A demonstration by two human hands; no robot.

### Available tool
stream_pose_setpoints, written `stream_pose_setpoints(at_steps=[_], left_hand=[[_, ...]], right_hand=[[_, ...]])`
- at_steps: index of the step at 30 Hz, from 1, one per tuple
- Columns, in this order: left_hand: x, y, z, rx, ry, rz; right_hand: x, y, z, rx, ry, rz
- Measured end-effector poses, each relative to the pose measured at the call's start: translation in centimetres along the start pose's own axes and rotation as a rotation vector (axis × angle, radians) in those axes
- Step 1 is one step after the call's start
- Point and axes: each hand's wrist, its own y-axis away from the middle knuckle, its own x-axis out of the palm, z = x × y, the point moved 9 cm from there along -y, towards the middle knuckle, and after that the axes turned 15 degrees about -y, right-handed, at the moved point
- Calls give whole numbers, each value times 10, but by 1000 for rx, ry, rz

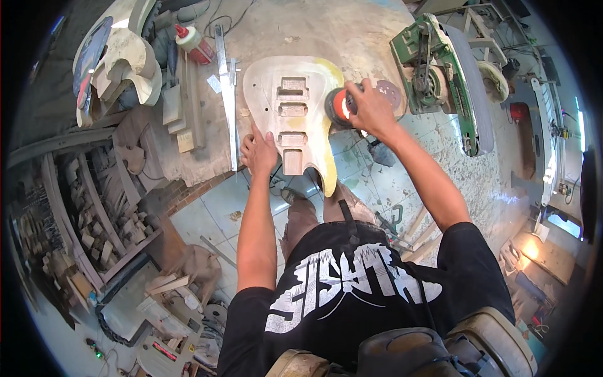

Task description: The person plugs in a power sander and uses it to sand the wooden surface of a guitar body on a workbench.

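A pale wooden guitar body [282,119] with several routed pockets and a yellowish right edge lies on the dusty bench [308,28], its lower part projecting past the bench edge. My left hand [257,151] has its fingers closed on the body's lower left edge. My right hand [370,110] grips an orange and black powered sander [339,108], held against the body's right edge. A purplish sanding disc [389,95] lies just beyond that hand. A metal straightedge [229,129] lies along the body's left side.
A green belt sander [405,50] stands at right. At left are a glue bottle [195,45], wood strips [185,100], a stack of guitar bodies [129,69] and a rack of offcuts [94,220]. Tiled floor [207,220] shows below the bench around my legs.
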Motion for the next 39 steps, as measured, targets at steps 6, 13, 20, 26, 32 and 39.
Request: stream_pose_setpoints(at_steps=[6, 13, 20, 26, 32, 39], left_hand=[[-2, 1, 1, 0, -7, -12], [-4, 2, -4, 9, -7, -11], [-6, 3, -1, -9, -6, 22], [-6, 4, -3, -6, -10, 11], [-7, 4, -4, 7, -9, 9], [-6, 3, -3, 1, -23, -4]], right_hand=[[12, 22, 24, -55, -61, 132], [5, 22, 15, -52, -60, 94], [21, 36, 32, -122, -59, 162], [10, 34, 20, -104, -47, 93], [10, 21, 19, -81, -23, 151], [-1, 10, 8, -95, -45, 82]])
